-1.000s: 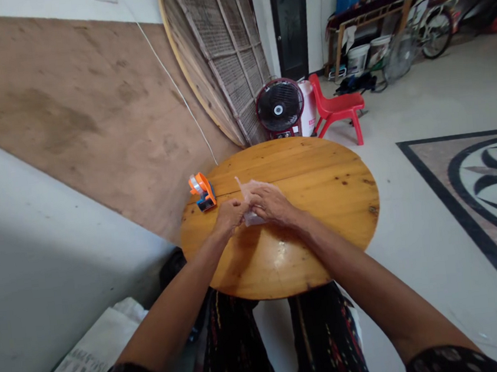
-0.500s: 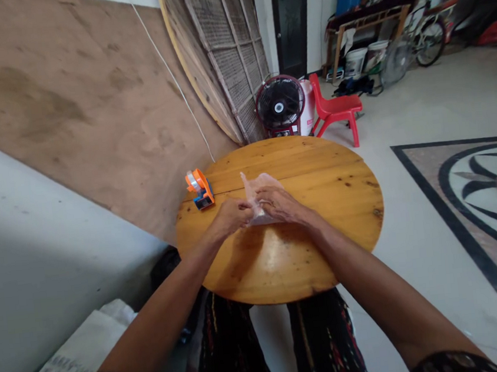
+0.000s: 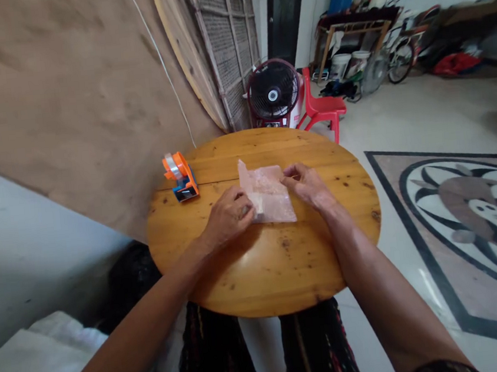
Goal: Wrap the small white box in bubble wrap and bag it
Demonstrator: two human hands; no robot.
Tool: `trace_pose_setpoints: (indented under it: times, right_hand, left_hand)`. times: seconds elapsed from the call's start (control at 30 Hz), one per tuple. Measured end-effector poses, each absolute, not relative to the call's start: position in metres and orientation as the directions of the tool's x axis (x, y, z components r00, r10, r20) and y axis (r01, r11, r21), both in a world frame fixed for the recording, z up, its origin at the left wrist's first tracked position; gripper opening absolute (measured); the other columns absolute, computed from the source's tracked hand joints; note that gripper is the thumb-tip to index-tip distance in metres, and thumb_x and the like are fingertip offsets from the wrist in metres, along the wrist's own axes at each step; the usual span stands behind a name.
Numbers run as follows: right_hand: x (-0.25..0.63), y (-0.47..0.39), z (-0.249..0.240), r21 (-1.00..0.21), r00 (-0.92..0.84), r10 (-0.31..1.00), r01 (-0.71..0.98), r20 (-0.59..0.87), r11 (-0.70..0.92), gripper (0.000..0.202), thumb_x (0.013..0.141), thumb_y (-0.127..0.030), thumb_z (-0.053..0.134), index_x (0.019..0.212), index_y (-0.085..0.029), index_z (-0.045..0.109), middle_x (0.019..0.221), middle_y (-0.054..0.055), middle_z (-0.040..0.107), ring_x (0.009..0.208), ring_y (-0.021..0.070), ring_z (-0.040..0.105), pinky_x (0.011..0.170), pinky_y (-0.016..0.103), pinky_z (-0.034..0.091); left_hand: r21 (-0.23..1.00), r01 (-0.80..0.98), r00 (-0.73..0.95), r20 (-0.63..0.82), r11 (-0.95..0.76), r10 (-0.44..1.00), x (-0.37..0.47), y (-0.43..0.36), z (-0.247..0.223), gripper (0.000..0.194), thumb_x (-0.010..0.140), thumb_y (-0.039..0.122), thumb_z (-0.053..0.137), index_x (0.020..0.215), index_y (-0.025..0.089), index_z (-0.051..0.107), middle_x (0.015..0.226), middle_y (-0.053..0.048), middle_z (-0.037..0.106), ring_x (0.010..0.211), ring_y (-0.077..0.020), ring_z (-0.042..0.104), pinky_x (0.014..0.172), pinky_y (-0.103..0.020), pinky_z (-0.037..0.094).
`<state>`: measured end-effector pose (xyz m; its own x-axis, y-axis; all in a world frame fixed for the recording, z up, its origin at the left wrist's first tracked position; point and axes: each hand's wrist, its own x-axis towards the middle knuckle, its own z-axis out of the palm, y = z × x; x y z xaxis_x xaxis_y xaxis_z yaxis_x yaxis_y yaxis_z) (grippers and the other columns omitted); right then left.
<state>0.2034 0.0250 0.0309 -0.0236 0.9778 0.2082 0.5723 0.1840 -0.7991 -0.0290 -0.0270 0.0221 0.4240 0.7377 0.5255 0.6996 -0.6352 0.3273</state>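
Note:
A sheet of pinkish, see-through plastic wrap (image 3: pixel 269 178) lies spread on the round wooden table (image 3: pixel 266 273), one corner sticking up at its far left. On its near left part is a small whitish block (image 3: pixel 257 201), half covered by my left hand (image 3: pixel 230 213). The fingers of that hand are curled down over the block and the wrap's edge. At the right edge of the sheet, my right hand (image 3: pixel 306 184) has its thumb and fingers bent together on the plastic. What lies under the left fingertips is hidden.
An orange and blue tape dispenser (image 3: pixel 180 176) with a roll of clear tape stands at the table's left edge. Beyond the table are a fan (image 3: pixel 273 91) and a red plastic chair (image 3: pixel 323 106). A wall (image 3: pixel 67 110) runs close along the left.
My right hand has moved right from the middle of the wrap to its edge, and the sheet now lies flatter and more open. The view has shifted slightly to the right.

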Motion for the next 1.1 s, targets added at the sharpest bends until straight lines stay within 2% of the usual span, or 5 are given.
trace_pose_setpoints:
  times: [0.13, 0.27, 0.53, 0.7, 1.1]
  right_hand:
    - [0.215, 0.012, 0.033, -0.785, -0.056, 0.998, 0.619, -0.015, 0.023, 0.065, 0.074, -0.046, 0.066, 0.128, -0.013, 0.050, 0.118, 0.015, 0.061, 0.098, 0.0239, 0.061, 0.081, 0.036, 0.049]
    - [0.224, -0.007, 0.032, -0.746, -0.093, 0.992, 0.665, -0.083, 0.000, 0.075, 0.074, -0.050, 0.068, 0.134, -0.014, 0.044, 0.113, 0.013, 0.064, 0.096, 0.0233, 0.062, 0.083, 0.037, 0.048]
    - [0.192, -0.013, 0.034, -0.700, -0.071, 0.991, 0.714, -0.115, -0.031, 0.029, 0.078, -0.037, 0.066, 0.095, -0.013, 0.067, 0.083, 0.005, 0.066, 0.069, 0.0135, 0.058, 0.057, 0.023, 0.041]
    - [0.182, -0.004, 0.032, -0.687, -0.090, 0.982, 0.725, -0.167, -0.050, 0.017, 0.075, -0.030, 0.067, 0.076, -0.013, 0.067, 0.064, -0.002, 0.057, 0.056, 0.0088, 0.047, 0.050, 0.020, 0.032]
    - [0.180, -0.008, 0.026, -0.730, -0.062, 0.993, 0.682, -0.102, -0.033, 0.015, 0.081, -0.028, 0.058, 0.081, -0.017, 0.068, 0.062, -0.005, 0.056, 0.057, 0.0088, 0.048, 0.052, 0.020, 0.033]
  left_hand:
    - [0.304, 0.691, 0.368, 0.633, -0.656, 0.681, -0.027, -0.028, 0.008, 0.014, 0.086, 0.023, 0.053, 0.079, 0.017, 0.063, 0.095, -0.008, 0.061, 0.092, -0.0192, 0.056, 0.084, -0.033, 0.046]
    - [0.246, 0.703, 0.366, 0.678, -0.667, 0.637, -0.025, -0.027, 0.003, 0.013, 0.085, 0.021, 0.053, 0.077, 0.017, 0.063, 0.093, -0.008, 0.062, 0.089, -0.0199, 0.056, 0.082, -0.033, 0.045]
    - [0.180, 0.666, 0.415, 0.717, -0.724, 0.560, -0.026, -0.027, 0.004, 0.014, 0.085, 0.016, 0.052, 0.085, 0.016, 0.066, 0.091, -0.008, 0.065, 0.087, -0.0214, 0.053, 0.082, -0.036, 0.045]
    - [0.175, 0.648, 0.418, 0.732, -0.741, 0.538, -0.027, -0.026, 0.003, 0.014, 0.086, 0.017, 0.053, 0.085, 0.017, 0.066, 0.091, -0.009, 0.065, 0.087, -0.0216, 0.054, 0.082, -0.037, 0.045]
    - [0.105, 0.623, 0.444, 0.768, -0.775, 0.461, -0.028, -0.020, -0.003, 0.010, 0.085, 0.019, 0.055, 0.091, 0.022, 0.063, 0.092, -0.007, 0.066, 0.087, -0.0241, 0.059, 0.081, -0.041, 0.048]
